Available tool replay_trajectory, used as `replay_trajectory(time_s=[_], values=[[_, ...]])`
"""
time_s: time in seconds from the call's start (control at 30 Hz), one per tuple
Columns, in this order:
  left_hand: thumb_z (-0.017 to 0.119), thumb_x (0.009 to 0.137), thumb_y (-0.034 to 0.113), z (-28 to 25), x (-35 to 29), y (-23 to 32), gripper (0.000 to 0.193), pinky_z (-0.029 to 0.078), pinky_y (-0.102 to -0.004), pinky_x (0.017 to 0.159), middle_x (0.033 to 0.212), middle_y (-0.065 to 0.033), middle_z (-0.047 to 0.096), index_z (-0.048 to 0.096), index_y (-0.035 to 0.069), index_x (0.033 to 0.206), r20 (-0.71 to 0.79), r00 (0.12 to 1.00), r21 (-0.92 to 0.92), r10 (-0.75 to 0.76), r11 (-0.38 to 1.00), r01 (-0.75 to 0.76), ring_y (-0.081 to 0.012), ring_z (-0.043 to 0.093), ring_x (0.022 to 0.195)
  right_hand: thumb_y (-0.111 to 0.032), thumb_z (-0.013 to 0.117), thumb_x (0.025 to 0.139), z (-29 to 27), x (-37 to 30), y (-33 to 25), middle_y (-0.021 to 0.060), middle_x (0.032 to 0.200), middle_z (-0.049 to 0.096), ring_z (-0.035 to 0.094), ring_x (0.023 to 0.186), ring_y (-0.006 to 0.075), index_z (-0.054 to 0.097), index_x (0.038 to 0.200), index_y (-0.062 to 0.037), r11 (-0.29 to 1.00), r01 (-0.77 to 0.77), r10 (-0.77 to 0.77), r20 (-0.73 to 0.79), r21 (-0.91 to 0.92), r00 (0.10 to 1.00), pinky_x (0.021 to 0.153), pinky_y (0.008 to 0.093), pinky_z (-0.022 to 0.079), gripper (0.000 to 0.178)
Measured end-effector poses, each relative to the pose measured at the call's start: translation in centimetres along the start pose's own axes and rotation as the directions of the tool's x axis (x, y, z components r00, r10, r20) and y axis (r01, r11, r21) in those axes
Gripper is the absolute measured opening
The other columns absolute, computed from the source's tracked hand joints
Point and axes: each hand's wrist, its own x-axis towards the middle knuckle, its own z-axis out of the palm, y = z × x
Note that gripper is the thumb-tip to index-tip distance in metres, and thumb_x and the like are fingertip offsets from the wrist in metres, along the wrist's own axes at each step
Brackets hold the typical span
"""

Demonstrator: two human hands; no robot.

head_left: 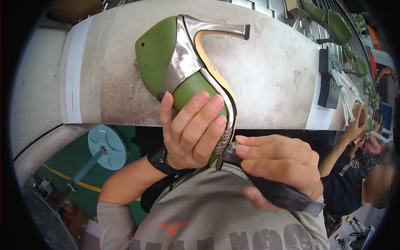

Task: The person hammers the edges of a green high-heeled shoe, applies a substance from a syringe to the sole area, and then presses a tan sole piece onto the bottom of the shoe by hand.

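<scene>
A high-heeled shoe (185, 56) in shiny pewter sits on a green shoe last (157, 58), on its side, its heel pointing right. My left hand (192, 131) is wrapped round its front part. The toe end hangs past the table edge toward me and carries a glittery stone-covered band (223, 142). My right hand (285, 162) is closed round a dark, flat, bar-like tool (287, 195). The tool's far end meets the shoe's sole edge beside the glittery band; whether it presses there I cannot tell.
The pale worktable (271, 79) curves across the top. On its right are a black block (329, 81) and thin white-handled tools (343, 89). Beyond, a roller conveyor (271, 9) carries more green lasts with shoes (338, 27). A co-worker (346, 183) is close on my right. A round blue disc (106, 146) stands lower left.
</scene>
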Motion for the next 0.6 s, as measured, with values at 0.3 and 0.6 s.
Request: replay_trajectory(time_s=[0.3, 0.6], values=[[0.081, 0.093, 0.040, -0.2, 0.0, -0.8, 0.074, 0.026, -0.0676, 0.124, 0.144, -0.0224, 0.055, 0.043, 0.004, 0.146, 0.114, 0.989, 0.017, 0.099, 0.995, -0.101, -0.0424, 0.056, 0.135, -0.011, 0.089, 0.080, 0.8, -4.1, -0.5, 0.0271, 0.106, 0.076, 0.078, 0.101, 0.0408, 0.072, 0.105, 0.0092, 0.952, -0.165, 0.152, 0.073, 0.256, 0.986, 0.091, 0.0476, 0.065, 0.036], [0.061, 0.105, 0.017, 0.9, 0.3, -0.2, 0.028, 0.030, -0.0670, 0.124, 0.138, -0.0110, 0.065, 0.056, 0.011, 0.132, -0.059, 0.998, -0.038, -0.001, 0.999, -0.001, -0.0297, 0.062, 0.131, -0.003, 0.077, 0.093, -0.6, -0.8, -0.6, 0.0268, 0.120, 0.073, 0.077, 0.103, 0.0342, 0.064, 0.124, 0.0048, 0.978, -0.206, 0.205, -0.119, 0.000, 0.972, 0.093, 0.0406, 0.062, 0.035]])
